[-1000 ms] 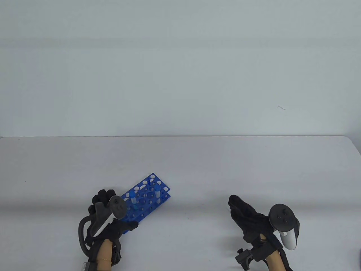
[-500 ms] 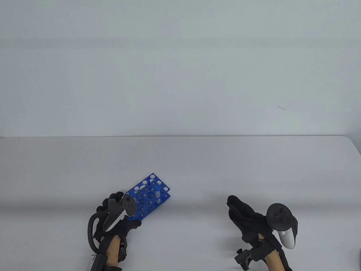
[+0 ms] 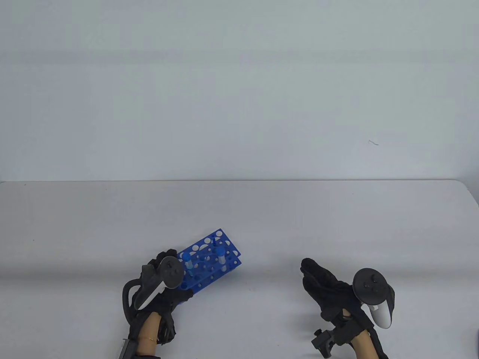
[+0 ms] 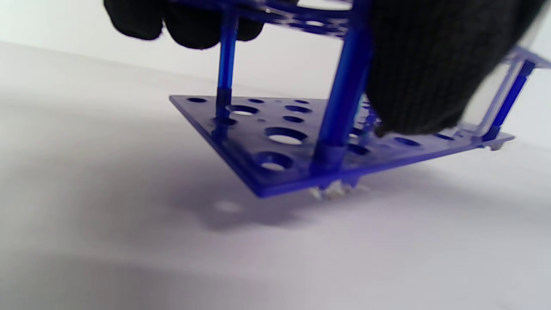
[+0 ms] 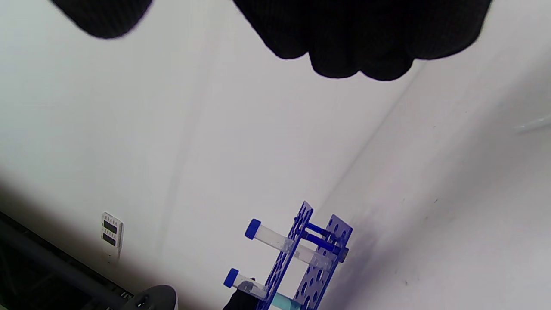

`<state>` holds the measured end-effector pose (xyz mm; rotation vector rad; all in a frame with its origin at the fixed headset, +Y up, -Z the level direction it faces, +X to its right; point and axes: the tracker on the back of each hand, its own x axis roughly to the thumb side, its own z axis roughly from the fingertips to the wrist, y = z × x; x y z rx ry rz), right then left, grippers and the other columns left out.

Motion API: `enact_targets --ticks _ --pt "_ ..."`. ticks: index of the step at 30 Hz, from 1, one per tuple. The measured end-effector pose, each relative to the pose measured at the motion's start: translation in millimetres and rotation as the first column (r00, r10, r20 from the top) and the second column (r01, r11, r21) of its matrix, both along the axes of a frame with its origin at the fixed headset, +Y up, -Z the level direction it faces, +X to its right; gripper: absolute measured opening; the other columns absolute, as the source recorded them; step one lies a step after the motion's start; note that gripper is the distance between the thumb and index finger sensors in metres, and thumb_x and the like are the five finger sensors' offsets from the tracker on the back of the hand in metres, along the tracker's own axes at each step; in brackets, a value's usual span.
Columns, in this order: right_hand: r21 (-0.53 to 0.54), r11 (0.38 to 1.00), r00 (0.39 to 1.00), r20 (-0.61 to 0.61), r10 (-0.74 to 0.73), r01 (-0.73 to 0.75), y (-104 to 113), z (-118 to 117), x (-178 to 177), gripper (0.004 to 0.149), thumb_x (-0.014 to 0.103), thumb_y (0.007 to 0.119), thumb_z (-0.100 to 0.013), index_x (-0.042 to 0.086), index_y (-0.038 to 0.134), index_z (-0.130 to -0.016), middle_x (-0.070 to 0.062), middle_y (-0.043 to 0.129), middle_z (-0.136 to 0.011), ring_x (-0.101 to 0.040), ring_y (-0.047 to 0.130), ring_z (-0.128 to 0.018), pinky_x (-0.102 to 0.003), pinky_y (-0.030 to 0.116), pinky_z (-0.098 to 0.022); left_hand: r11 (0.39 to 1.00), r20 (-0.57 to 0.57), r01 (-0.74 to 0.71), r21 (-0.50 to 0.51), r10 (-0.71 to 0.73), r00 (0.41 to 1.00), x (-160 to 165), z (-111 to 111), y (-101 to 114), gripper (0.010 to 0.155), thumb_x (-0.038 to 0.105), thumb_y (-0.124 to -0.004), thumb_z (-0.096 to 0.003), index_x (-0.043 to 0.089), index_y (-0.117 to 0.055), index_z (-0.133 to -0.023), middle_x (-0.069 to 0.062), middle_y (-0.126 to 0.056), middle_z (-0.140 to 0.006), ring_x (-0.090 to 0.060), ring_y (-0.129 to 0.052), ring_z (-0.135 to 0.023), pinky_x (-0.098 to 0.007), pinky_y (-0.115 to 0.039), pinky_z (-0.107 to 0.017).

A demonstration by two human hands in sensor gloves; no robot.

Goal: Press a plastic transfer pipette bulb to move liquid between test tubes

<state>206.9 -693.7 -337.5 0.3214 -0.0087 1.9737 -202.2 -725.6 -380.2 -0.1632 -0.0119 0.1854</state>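
A blue test tube rack (image 3: 204,254) lies askew near the table's front left. It holds two clear tubes with blue caps (image 3: 187,261) (image 3: 222,257). My left hand (image 3: 170,297) grips the rack's near end. In the left wrist view the fingers (image 4: 185,26) curl over the top plate and the thumb (image 4: 413,64) sits between the plates of the rack (image 4: 280,142). My right hand (image 3: 322,284) rests on the table to the right, apart from the rack, fingers (image 5: 353,34) loosely curled, nothing seen in it. A thin clear tip (image 5: 531,125), possibly the pipette, lies on the table.
The white table (image 3: 262,217) runs back to a plain wall. In the right wrist view the rack (image 5: 318,262) shows blue liquid (image 5: 286,301) in the nearer tube. A wall socket (image 5: 111,234) is visible there too.
My left hand reached the rack's near end, took hold of it, and shifted the rack with its tubes a little to the right. The right hand has barely moved.
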Motion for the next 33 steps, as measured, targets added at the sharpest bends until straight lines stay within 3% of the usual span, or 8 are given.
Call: enact_targets --ticks 4,12,26,33 --pt "0.005 1.0 0.999 0.018 -0.03 0.03 1 0 6 0.083 0.06 0.066 -0.044 0.003 0.058 -0.103 -0.029 0.064 -0.107 -0.055 0.066 -0.091 -0.063 0.062 -0.061 0.999 0.193 0.037 0.025 -0.041 0.98 44 6 6 0.114 0.062 -0.085 -0.0334 0.022 -0.016 -0.114 -0.014 -0.027 -0.129 -0.039 -0.039 -0.12 -0.063 -0.046 -0.088" --pt "0.004 0.998 0.997 0.046 -0.064 0.064 1 -2 15 0.083 0.059 0.066 -0.044 0.003 0.058 -0.103 -0.029 0.064 -0.107 -0.055 0.066 -0.091 -0.063 0.062 -0.061 0.997 0.392 0.065 0.041 -0.076 0.917 99 21 3 0.115 0.064 -0.084 -0.0318 0.021 -0.017 -0.114 -0.014 -0.028 -0.129 -0.039 -0.041 -0.119 -0.063 -0.048 -0.087" --pt "-0.005 0.999 0.998 0.043 -0.044 0.044 -1 -2 13 0.082 0.059 0.066 -0.043 0.002 0.059 -0.102 -0.029 0.064 -0.107 -0.055 0.066 -0.091 -0.063 0.062 -0.061 0.989 0.445 0.149 -0.009 -0.129 0.886 111 22 -22 0.114 0.063 -0.084 -0.0311 0.023 -0.014 -0.113 -0.011 -0.024 -0.128 -0.038 -0.036 -0.12 -0.061 -0.048 -0.087" --pt "-0.009 0.999 0.998 0.041 -0.038 0.038 -1 -2 12 0.082 0.059 0.066 -0.043 0.002 0.059 -0.102 -0.029 0.065 -0.107 -0.055 0.067 -0.09 -0.063 0.062 -0.061 0.983 0.451 0.159 -0.096 -0.1 0.887 107 21 -15 0.119 0.071 -0.074 -0.0276 0.024 -0.007 -0.113 -0.01 -0.008 -0.127 -0.039 -0.016 -0.119 -0.065 -0.027 -0.087"
